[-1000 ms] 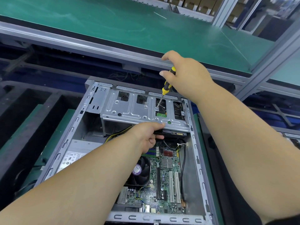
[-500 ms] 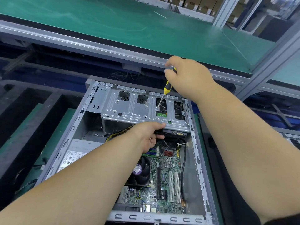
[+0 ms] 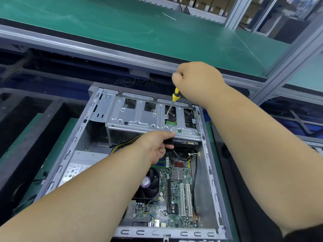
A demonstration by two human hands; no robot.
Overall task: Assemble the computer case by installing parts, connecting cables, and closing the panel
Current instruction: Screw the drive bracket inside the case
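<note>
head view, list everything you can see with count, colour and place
computer case: one, grey metal, open, centre
drive cage: one, silver, far end of the case
motherboard: one, green, case floor
cpu fan: one, black with purple label, left of the motherboard
power supply: one, grey with white label, left side of the case
screwdriver: one, yellow and black handle, tip on a screw in the drive cage
green bench: one, beyond the case
left hand: one, at the near edge of the drive cage
right hand: one, grips the screwdriver
</note>
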